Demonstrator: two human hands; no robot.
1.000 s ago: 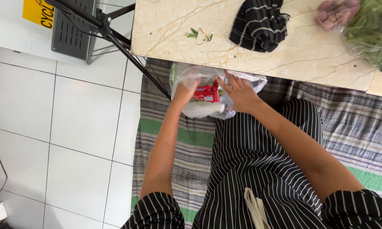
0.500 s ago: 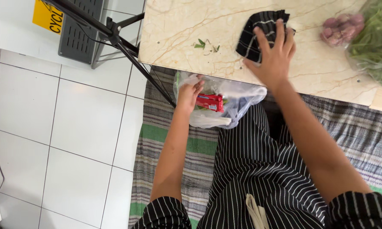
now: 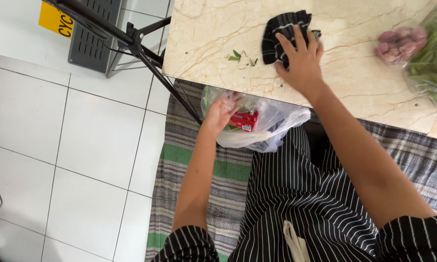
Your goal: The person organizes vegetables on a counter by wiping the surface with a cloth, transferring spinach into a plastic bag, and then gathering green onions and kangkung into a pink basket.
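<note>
Head view. The right hand [image 3: 302,60] lies palm-down on a striped black cloth [image 3: 281,35] bunched on the marble worktop [image 3: 354,92]; its fingers [image 3: 296,41] are spread flat over the cloth's near edge, pressing rather than pinching, so nothing is lifted. The cloth extends from under the fingers toward the worktop's far side, its long axis running roughly left to right. Just left of the cloth lie a few green scraps [image 3: 238,57]. Well to the cloth's right, at the worktop's end, sit a pink bag [image 3: 400,42] and a bag of greens [image 3: 434,68].

Below the worktop's near edge, the left hand [image 3: 222,110] holds the mouth of a clear plastic bag [image 3: 269,128], fingers curled on its rim. A red packet [image 3: 242,120] shows inside. The bag hangs nearly straight below the scraps; the right hand is the nearer to them.
</note>
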